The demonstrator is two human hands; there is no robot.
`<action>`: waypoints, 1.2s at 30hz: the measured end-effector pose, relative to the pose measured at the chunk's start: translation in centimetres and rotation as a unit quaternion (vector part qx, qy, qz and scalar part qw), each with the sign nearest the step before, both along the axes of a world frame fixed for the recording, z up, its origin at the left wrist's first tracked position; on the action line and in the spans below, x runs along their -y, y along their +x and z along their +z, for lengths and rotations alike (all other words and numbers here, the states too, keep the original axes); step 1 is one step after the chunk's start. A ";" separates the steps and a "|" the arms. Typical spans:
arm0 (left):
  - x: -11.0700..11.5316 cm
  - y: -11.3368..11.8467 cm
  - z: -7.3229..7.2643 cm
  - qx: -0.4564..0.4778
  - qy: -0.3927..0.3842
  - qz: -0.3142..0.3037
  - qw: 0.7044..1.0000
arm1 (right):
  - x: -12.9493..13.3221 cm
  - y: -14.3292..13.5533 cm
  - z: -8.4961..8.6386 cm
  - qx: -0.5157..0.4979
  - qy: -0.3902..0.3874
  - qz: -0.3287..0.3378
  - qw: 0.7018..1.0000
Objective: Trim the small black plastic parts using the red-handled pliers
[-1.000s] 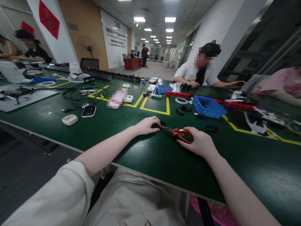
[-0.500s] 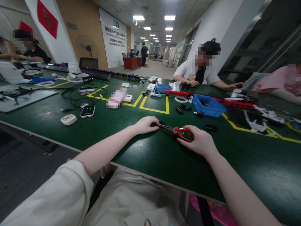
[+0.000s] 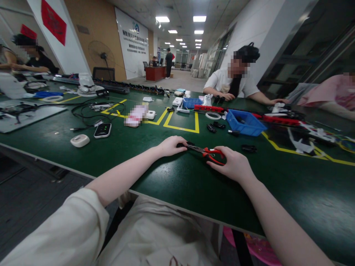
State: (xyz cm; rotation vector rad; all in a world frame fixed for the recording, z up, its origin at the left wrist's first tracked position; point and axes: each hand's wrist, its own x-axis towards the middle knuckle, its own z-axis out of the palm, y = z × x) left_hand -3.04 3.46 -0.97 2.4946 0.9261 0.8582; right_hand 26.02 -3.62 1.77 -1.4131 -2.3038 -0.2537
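Pinches black part in left hand, at nose of pliers, apparently to steady it. Grips pliers by handles in right hand, nose toward left hand, likely for fine reach. Right of pliers, on table: black cable. Beyond pliers, rightward: blue bin, seemingly set aside for working room.

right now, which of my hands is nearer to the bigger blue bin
Your right hand: holding the red-handled pliers, it is just on your side of the bin. Your left hand is farther off to the left, by the pliers' tips.
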 end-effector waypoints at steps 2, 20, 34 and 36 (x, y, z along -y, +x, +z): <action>0.0 0.0 0.0 0.007 -0.006 0.000 1.000 | 0.0 0.0 0.0 -0.004 -0.001 0.000 1.000; 0.3 0.5 0.1 0.072 -0.101 0.005 0.992 | 0.0 0.2 0.2 -0.033 0.009 -0.009 0.999; 0.2 0.5 0.2 0.072 -0.100 0.001 0.992 | -0.1 0.6 -0.1 -0.025 0.005 -0.023 0.999; 0.2 0.5 0.2 0.073 -0.094 -0.007 0.993 | -0.2 0.6 -0.1 -0.027 0.008 -0.024 0.999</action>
